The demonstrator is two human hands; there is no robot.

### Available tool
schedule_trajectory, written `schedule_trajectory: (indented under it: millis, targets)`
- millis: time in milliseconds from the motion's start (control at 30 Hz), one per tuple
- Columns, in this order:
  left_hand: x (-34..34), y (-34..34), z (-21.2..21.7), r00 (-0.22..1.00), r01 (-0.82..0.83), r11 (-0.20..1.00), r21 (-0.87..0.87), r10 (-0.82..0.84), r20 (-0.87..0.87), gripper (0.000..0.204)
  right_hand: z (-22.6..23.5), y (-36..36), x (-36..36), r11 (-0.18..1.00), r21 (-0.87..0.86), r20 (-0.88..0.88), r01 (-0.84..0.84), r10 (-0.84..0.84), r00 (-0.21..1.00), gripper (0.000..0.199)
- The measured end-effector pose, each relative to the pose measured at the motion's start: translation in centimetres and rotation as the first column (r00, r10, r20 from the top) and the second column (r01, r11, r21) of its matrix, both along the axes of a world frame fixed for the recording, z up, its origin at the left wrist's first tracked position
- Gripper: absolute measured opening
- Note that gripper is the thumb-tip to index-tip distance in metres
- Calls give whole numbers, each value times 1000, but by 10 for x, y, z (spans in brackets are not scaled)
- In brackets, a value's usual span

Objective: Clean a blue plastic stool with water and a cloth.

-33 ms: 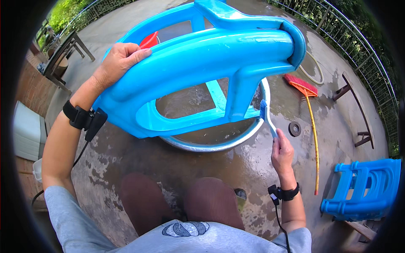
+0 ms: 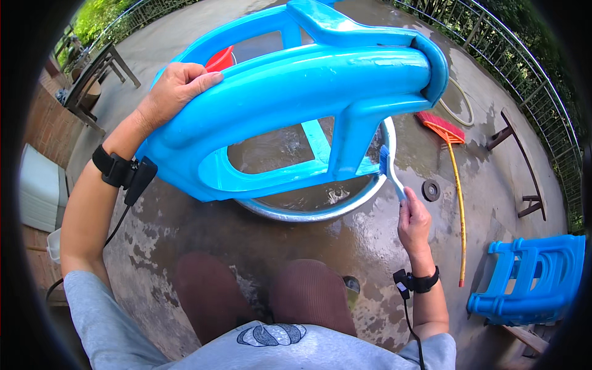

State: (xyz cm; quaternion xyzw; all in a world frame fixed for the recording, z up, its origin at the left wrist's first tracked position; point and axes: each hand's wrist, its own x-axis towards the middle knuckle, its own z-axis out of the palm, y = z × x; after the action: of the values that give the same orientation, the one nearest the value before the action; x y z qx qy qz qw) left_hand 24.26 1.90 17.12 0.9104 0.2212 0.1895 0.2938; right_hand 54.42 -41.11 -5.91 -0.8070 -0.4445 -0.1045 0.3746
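The big blue chair (image 2: 290,92) is moulded plastic, smooth and glossy, wet enough to catch the light. The small brush (image 2: 391,172) looks plastic too, with a pale smooth handle and blue bristles. The round basin (image 2: 308,213) under it has a shiny metal rim. The floor (image 2: 345,246) is rough concrete, dark and patchy with water. The broom (image 2: 447,132) has a red plastic head and a yellow stick. The stacked blue stools (image 2: 530,277) are the same glossy plastic.
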Motion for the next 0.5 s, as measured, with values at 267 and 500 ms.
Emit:
schedule_trajectory:
  millis: [267, 500]
  targets:
    - [-44, 19, 26, 996, 27, 1000, 6, -26, -86, 47, 58, 91, 44, 877, -341, -303, -337, 237, 923, 31]
    - [-74, 18, 20, 987, 33, 999, -17, -35, -156, 57, 41, 218, 70, 595, -569, -468, -568, 333, 819, 31]
